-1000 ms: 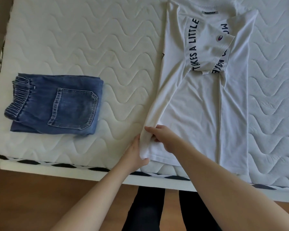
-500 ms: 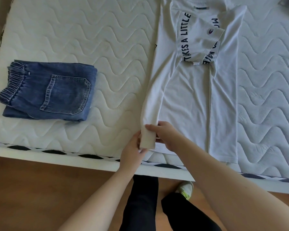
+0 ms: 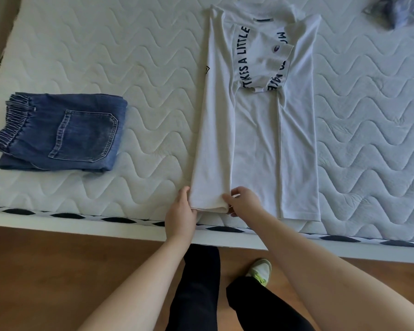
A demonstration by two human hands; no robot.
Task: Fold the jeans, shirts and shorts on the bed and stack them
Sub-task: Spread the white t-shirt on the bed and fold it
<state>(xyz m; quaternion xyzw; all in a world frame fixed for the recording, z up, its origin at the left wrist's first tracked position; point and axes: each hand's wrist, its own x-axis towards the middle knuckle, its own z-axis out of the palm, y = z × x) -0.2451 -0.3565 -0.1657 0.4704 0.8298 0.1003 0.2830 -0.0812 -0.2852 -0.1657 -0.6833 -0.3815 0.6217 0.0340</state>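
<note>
A white T-shirt (image 3: 256, 139) with dark lettering lies lengthwise on the mattress, both long sides folded inward and a sleeve folded across the chest. At its near hem, my left hand (image 3: 181, 212) grips the left corner of the folded-over flap and my right hand (image 3: 243, 201) pinches the flap's right corner. Folded blue jeans (image 3: 65, 132) with a back pocket showing lie apart at the left of the bed.
The white quilted mattress (image 3: 129, 68) has a black-and-white patterned edge (image 3: 81, 215) along the near side. A crumpled grey-blue garment (image 3: 397, 10) sits at the far right corner. Wooden floor, my dark trouser legs and a shoe (image 3: 261, 271) are below.
The left flap of the shirt has been laid further over the middle and spread flatter. Both hands have moved apart along the hem.
</note>
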